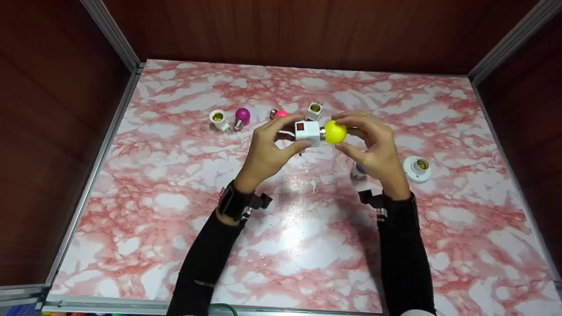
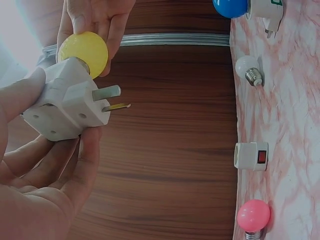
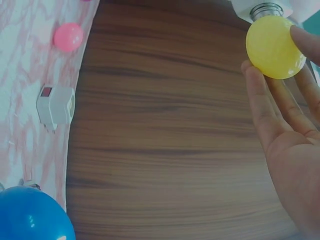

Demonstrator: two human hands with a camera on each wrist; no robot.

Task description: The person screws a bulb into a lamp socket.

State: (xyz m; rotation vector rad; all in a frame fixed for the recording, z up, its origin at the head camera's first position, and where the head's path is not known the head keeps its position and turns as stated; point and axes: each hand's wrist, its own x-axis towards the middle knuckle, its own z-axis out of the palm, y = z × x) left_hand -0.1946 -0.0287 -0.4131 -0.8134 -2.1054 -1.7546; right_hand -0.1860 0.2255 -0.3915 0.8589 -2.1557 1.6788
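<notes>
Above the table my left hand grips a white plug-in lamp holder with a red switch, thumb on one side and fingers on the other. Two metal prongs stick out of it in the left wrist view. My right hand pinches a yellow bulb between thumb and fingertips. The bulb lies sideways, its metal screw base at the holder's mouth with some thread still showing. In the right wrist view the fingers curve round the yellow globe.
Behind the hands lie a round-mouthed plug holder, a purple bulb, a pink bulb and a switched holder. A round-base holder stands right. A blue bulb in a holder and a white bulb also show.
</notes>
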